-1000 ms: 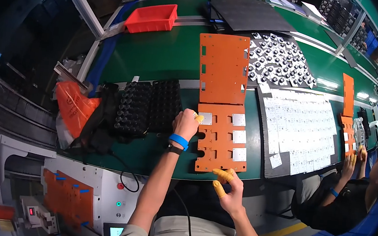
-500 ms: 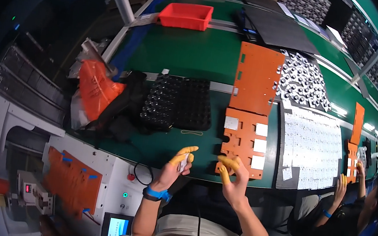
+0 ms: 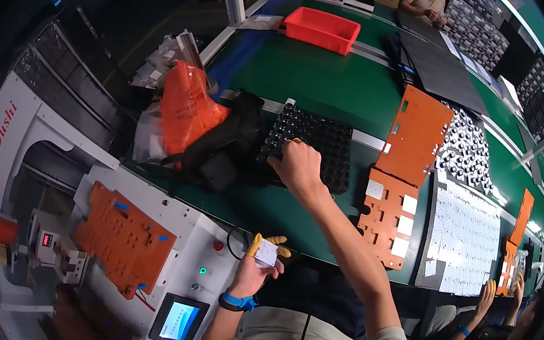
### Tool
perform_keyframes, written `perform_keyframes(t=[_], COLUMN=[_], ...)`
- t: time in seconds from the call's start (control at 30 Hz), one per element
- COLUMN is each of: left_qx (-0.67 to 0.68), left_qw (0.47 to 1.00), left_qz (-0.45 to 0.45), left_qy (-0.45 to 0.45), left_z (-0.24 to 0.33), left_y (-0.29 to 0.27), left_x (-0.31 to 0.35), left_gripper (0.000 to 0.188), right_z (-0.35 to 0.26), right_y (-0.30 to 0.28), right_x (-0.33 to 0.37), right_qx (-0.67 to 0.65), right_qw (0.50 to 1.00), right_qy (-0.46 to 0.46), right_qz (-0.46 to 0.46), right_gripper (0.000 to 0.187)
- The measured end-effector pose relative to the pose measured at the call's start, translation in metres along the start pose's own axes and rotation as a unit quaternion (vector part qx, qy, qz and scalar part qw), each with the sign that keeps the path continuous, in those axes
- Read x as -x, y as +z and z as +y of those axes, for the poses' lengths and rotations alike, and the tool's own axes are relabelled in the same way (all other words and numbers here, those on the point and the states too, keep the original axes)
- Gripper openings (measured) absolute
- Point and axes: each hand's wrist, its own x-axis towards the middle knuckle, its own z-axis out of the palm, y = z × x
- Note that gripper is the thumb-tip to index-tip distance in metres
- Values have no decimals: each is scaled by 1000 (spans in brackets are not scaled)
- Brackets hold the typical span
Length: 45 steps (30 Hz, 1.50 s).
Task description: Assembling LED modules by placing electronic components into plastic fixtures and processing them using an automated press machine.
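Note:
My right hand (image 3: 297,166) reaches forward across the green table and rests on the near left edge of a black tray of small dark parts (image 3: 312,146); whether its fingers pinch a part is hidden. My left hand (image 3: 259,260) is low, near the table's front edge, and holds a small white square piece (image 3: 266,253) between yellow-tipped fingers. An orange fixture plate (image 3: 389,215) with white squares lies to the right of the tray.
A long orange plate (image 3: 416,135) leans behind the fixture. A sheet of white pieces (image 3: 464,238) lies to the right. At left are an orange bag (image 3: 184,108), black fabric (image 3: 224,147), and a white machine with an orange plate (image 3: 124,240). Far back sits a red bin (image 3: 322,29). Another person's hands (image 3: 498,293) work at right.
The view swung left. My right hand moved from the table's front edge out to the black tray. My left hand dropped lower and now shows a white piece.

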Motion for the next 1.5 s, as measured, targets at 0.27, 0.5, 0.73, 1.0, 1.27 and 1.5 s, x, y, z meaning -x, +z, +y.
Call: perform_keyframes(t=[0.27, 0.5, 0.73, 1.0, 1.27, 1.5], left_qx=[1, 25, 50, -82, -40, -100], left_qw=[999, 999, 993, 969, 981, 965], left_qz=[-37, 38, 74, 27, -40, -71], left_qy=[4, -22, 70, 231, 184, 231], left_z=[-6, 6, 2, 8, -7, -14], left_y=[-9, 7, 22, 39, 46, 54], left_x=[1, -3, -7, -7, -10, -13], left_gripper=[64, 61, 54, 67, 72, 66], right_z=[-9, -20, -26, -16, -7, 1], right_y=[14, -37, -75, -68, -82, -92], right_x=[-11, 30, 133, 165, 176, 183], right_qx=[58, -128, -362, -472, -419, -401], right_qw=[998, 991, 925, 868, 895, 896], right_qy=[-4, -2, 33, 126, 138, 162], right_qz=[-4, -23, -109, -88, -69, -101], right_gripper=[25, 29, 26, 21, 17, 18])
